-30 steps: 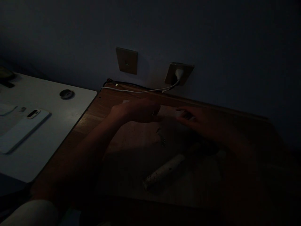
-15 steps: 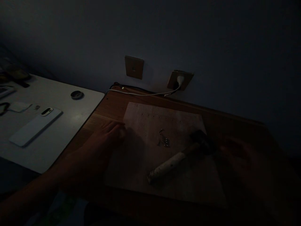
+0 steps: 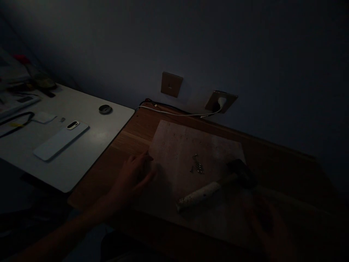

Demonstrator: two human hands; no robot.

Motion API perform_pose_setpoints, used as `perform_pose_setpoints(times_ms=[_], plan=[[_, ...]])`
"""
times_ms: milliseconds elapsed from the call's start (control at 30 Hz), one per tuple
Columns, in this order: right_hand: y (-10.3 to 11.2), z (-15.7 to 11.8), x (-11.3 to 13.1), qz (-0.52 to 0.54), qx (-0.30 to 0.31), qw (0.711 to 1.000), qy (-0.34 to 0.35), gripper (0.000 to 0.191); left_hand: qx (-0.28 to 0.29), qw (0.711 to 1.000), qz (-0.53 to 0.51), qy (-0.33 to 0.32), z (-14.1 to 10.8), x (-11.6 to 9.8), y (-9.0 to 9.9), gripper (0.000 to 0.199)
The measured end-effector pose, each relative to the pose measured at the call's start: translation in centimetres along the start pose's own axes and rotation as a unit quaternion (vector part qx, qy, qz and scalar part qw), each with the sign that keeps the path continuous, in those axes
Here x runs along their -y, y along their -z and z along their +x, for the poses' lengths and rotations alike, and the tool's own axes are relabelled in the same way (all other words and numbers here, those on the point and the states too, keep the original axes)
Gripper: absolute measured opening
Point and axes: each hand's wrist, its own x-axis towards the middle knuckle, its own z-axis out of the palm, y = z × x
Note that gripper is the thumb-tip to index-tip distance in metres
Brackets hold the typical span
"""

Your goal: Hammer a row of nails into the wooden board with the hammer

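Observation:
In dim light, a pale board [image 3: 166, 145] lies on the wooden table. On it rests a hammer [image 3: 201, 194], its light-wrapped handle toward me and its dark head at the board's right side. Several nails or screws [image 3: 198, 166], too small to tell which, lie in a loose cluster near the middle. My left hand [image 3: 136, 174] is open at the board's left edge, thumb apart from the fingers, holding nothing. My right hand [image 3: 268, 225], very dark, is by the board's right edge below the hammer head. Its fingers look apart and empty.
A white table [image 3: 114, 127] adjoins on the left, bearing a phone [image 3: 61, 142], a round dark ring-shaped item [image 3: 105, 109] and clutter. A white cable [image 3: 177, 114] runs along the wall to a socket [image 3: 229, 102]. A second wall plate [image 3: 171, 84] is left of it.
The view has turned a little left. My right hand has moved nearer to me, to below the hammer head. My left thumb and fingers have spread apart. The hammer stays on the board.

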Motion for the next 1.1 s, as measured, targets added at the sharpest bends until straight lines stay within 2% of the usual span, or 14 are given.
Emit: perform_pose_setpoints(times_ms=[67, 133, 233, 400, 500, 600, 700, 900, 1000, 1100], plan=[[-0.4, -0.7, 1.0, 0.031, 0.018, 0.998, -0.042, 0.072, -0.014, 0.999, -0.041, 0.033, 0.1, 0.2, 0.4, 0.038], [-1.2, -1.5, 2.3, 0.058, 0.023, 0.997, -0.051, 0.073, -0.03, 0.994, -0.069, 0.079, 0.2, 0.7, 1.3, 0.038], [-3.0, -3.1, 4.3, 0.108, 0.016, 0.994, -0.017, 0.073, -0.059, 0.985, -0.087, 0.14, 0.7, 1.8, 3.6, 0.033], [-6.2, -5.7, 7.9, 0.18, 0.125, 0.975, 0.021, 0.064, -0.133, 0.961, -0.077, 0.232, 2.4, 3.6, 8.3, 0.026], [-7.3, -6.5, 9.3, 0.213, 0.125, 0.968, 0.033, 0.06, -0.161, 0.957, -0.06, 0.233, 3.3, 5.1, 9.9, 0.029], [-7.7, -6.4, 9.4, 0.207, 0.135, 0.968, 0.047, 0.058, -0.173, 0.958, -0.058, 0.223, 3.8, 6.8, 10.0, 0.03], [-7.7, -6.1, 8.7, 0.198, 0.133, 0.969, 0.06, 0.057, -0.196, 0.951, -0.05, 0.235, 3.9, 7.5, 9.5, 0.029], [-7.3, -6.1, 8.7, 0.214, 0.127, 0.967, 0.051, 0.058, -0.192, 0.948, -0.075, 0.244, 3.4, 6.4, 9.0, 0.03], [-6.7, -5.8, 8.6, 0.226, 0.116, 0.967, 0.008, 0.064, -0.177, 0.952, -0.085, 0.234, 2.9, 5.8, 8.8, 0.03], [-5.7, -5.1, 7.5, 0.218, 0.088, 0.971, -0.039, 0.072, -0.153, 0.963, -0.072, 0.208, 2.5, 5.1, 7.9, 0.031]])
